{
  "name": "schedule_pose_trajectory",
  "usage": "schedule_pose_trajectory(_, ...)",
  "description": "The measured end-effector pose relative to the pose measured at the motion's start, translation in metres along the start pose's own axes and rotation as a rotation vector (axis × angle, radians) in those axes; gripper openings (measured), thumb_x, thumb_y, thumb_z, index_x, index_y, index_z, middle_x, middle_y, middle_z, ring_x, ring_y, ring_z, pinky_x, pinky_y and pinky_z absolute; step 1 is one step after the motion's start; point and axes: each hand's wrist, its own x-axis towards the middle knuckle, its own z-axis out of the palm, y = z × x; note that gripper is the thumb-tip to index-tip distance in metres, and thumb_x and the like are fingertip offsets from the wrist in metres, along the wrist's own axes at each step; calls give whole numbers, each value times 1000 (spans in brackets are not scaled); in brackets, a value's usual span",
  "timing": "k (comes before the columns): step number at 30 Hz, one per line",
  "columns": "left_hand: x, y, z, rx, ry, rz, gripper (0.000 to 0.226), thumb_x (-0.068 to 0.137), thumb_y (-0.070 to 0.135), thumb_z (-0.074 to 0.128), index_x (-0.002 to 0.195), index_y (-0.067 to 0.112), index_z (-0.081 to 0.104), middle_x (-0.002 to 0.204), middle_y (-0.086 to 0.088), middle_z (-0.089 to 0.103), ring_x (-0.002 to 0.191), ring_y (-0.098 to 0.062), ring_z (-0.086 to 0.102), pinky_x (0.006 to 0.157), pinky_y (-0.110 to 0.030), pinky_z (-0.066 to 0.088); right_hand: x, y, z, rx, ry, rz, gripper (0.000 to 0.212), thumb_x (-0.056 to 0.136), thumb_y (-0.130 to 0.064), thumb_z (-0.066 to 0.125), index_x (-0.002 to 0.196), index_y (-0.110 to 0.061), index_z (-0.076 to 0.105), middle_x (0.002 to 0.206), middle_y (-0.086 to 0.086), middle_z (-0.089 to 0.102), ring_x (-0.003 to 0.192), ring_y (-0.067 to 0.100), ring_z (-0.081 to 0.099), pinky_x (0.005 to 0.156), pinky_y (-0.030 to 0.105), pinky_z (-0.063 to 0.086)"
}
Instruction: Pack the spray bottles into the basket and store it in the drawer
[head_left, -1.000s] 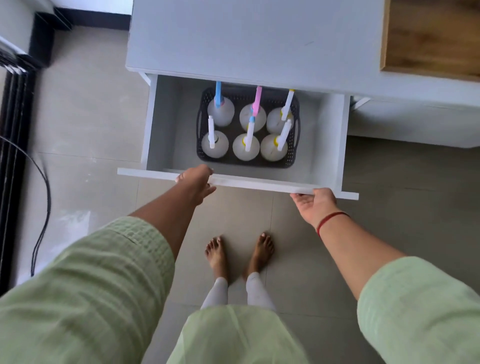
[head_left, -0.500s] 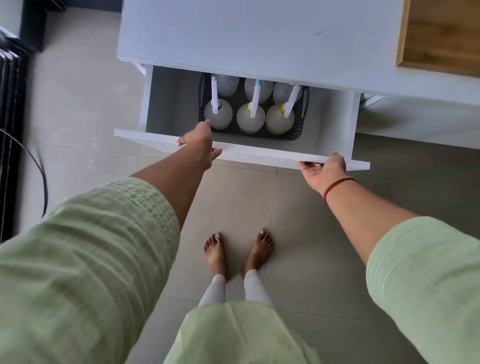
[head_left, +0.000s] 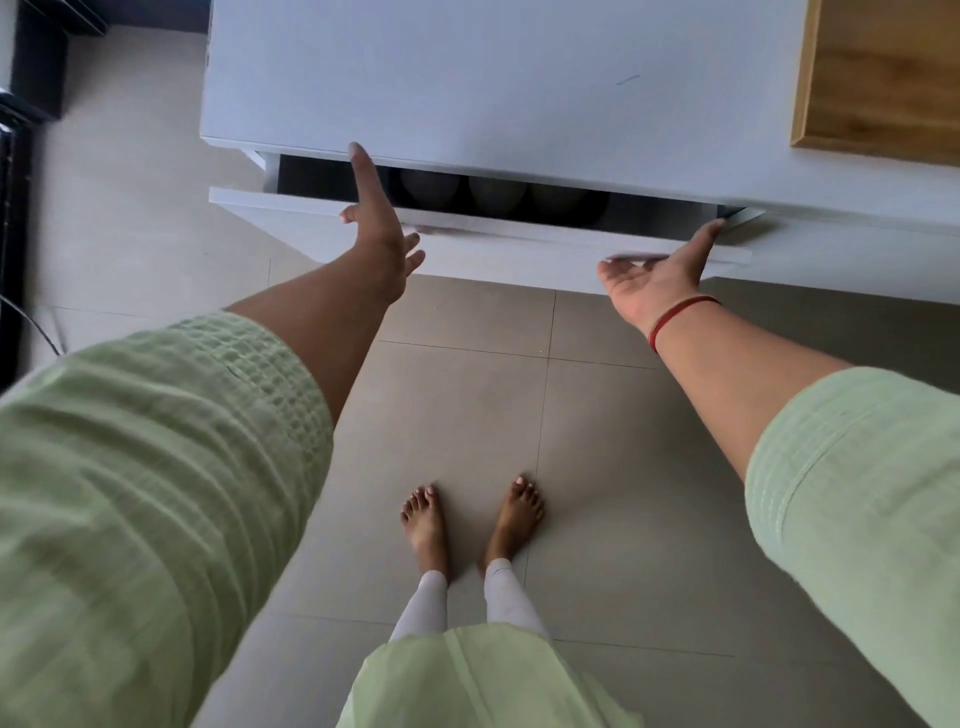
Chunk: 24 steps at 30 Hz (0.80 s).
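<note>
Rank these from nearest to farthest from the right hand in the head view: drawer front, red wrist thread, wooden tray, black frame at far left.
From the right hand:
1. Drawer front, touching its fingers; red wrist thread, just behind it on the wrist. Too close to call.
2. Wooden tray, on the cabinet top, upper right.
3. Black frame, far left edge.

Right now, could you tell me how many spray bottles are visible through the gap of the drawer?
3 rounded bottle bodies show in the dark gap of the drawer: one at left, one in the middle, one at right. Others may be hidden under the cabinet top.
</note>
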Motion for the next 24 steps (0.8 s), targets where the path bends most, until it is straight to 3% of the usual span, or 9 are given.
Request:
schedule_pose_trajectory(3,9,-9,-10,193,159,128,44,107,1,15,150,-4,18,159,-17,25,146,-26,29,120,-34,21,2,-6,10,-13,-33,-21,97,86,-76,35,153,-7,21,140,27,42,129,41,46,110,46,41)
schedule_pose_trajectory(7,16,-20,-7,288,191,181,42,108,2,16,149,-2,23,157,-16,29,145,-26,31,119,-33,22,3,-10,17,-26,-92,-34,95,86,-77,32,155,-14,16,153,26,33,138,41,38,113,46,35)
schedule_pose_trajectory(10,19,-22,-8,86,154,67,42,108,3,16,149,-2,23,157,-16,29,145,-27,31,119,-33,22,5,-13,22,-40,-142,-49,92,86,-78,30,156,-20,13,157,21,31,143,39,33,116,47,28)
schedule_pose_trajectory(14,19,-20,0,6,233,-83,43,107,1,17,149,-3,23,158,-16,27,145,-27,30,120,-34,21,6,-16,23,-50,-164,-52,91,86,-78,29,156,-24,11,158,19,29,145,37,30,117,47,25)
schedule_pose_trajectory(17,18,-24,-1,182,176,14,43,107,1,18,149,-3,23,158,-16,27,145,-27,30,119,-34,22,0,-14,19,-61,-148,-48,91,86,-78,30,155,-22,13,157,20,30,144,39,31,116,48,26)
schedule_pose_trajectory(18,17,-27,-4,124,114,-2,43,107,1,18,149,-3,23,159,-16,27,145,-27,30,119,-34,22,-2,-13,16,-63,-142,-50,91,86,-77,30,155,-21,14,157,20,30,143,39,33,115,48,27)
schedule_pose_trajectory(21,14,-35,-1,253,259,173,44,108,4,18,151,-2,21,160,-14,25,147,-25,28,120,-33,22,-14,-10,8,-81,-120,-22,91,86,-78,29,155,-21,13,157,21,30,141,39,35,115,47,29)
schedule_pose_trajectory(23,4,-36,4,465,198,233,45,108,5,18,153,-1,16,163,-14,21,149,-25,25,121,-31,21,-23,-12,7,-80,-124,-18,92,86,-78,29,156,-20,12,157,22,30,142,39,34,116,47,28)
schedule_pose_trajectory(24,0,-10,-17,375,200,287,46,109,8,19,154,0,13,164,-14,18,150,-26,23,122,-32,20,-27,-14,6,-75,-132,-17,93,86,-78,29,156,-19,12,157,22,29,143,39,34,116,47,27)
